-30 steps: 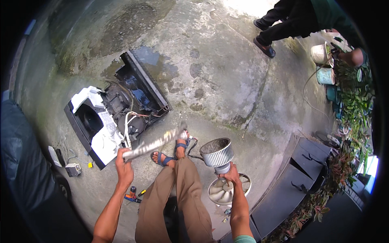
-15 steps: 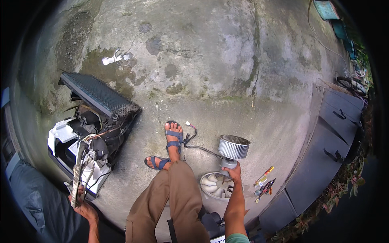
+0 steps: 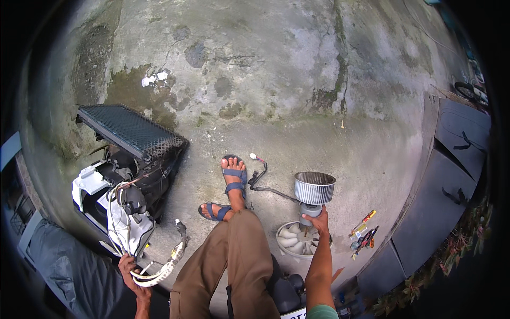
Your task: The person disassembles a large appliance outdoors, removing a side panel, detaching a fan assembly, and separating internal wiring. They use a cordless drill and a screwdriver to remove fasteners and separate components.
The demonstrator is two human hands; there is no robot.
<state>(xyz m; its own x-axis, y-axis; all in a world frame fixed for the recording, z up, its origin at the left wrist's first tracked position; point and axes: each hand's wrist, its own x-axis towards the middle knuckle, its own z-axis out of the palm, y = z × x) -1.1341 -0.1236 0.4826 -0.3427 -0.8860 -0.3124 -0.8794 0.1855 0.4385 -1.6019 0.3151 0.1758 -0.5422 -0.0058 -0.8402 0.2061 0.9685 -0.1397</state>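
Observation:
My left hand [image 3: 135, 276] is closed around a taped wiring bundle [image 3: 169, 270], whose loose end curls up beside my knee. Its other wires run up over a white plastic panel [image 3: 123, 227] on a dismantled appliance [image 3: 169, 175] with a mesh-covered coil face [image 3: 125, 125]. On the right, my right hand [image 3: 319, 220] grips a grey blower motor [image 3: 311, 210]. The motor carries a silver squirrel-cage fan wheel [image 3: 314, 190], upright on top. A dark cable [image 3: 271, 190] trails left from the motor to a white connector on the concrete. Below it lies a white-bladed round fan [image 3: 291, 243].
Screwdrivers and other hand tools [image 3: 364, 239] lie right of the fan. Dark grey panels [image 3: 425, 212] line the right side beside plants [image 3: 451, 266]. A dark covered object [image 3: 69, 266] stands at lower left. My sandalled feet [image 3: 231, 178] rest on the concrete between appliance and blower.
My left hand has moved right with the wiring bundle, whose end has swung from over the white panel toward my knee. The right hand keeps hold of the blower motor. The view has shifted slightly.

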